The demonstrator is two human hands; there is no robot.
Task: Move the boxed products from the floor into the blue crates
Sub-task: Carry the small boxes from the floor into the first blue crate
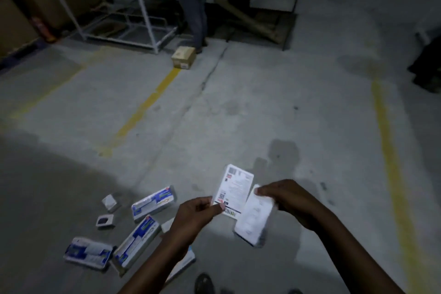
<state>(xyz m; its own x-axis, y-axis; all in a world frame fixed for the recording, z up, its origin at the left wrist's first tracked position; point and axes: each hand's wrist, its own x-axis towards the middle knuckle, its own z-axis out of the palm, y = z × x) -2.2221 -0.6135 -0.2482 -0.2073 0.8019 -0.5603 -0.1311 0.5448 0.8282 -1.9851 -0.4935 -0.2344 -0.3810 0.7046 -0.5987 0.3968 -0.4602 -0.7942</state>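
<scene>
Grey concrete floor (238,107) fills most of the view, dim and marked with yellow lines (143,107). Far back stand a white metal rack (114,7), a small brown box (183,57) and the legs of another person (194,7).

Both hands are up in front, above the floor. The left hand (193,217) pinches the bottom corner of a flat white box (235,188) between thumb and fingers, so the printed label faces up, maybe to be read. The right hand (291,200) curls its fingers round the top end of a second white pack (254,219), which hangs down and slants. The two packs touch at their long edges, as if being put together into one pile to carry.

More boxes wait on the floor near its lower left edge, beside the left arm. Three long blue and white boxes (152,203) lie scattered at different slants, close together. Two little boxes (105,219) sit just beside them. One more box (183,265) peeks out from under the left arm.

No blue crate shows anywhere, so I think the packs in hand must be carried to one out of view.
</scene>
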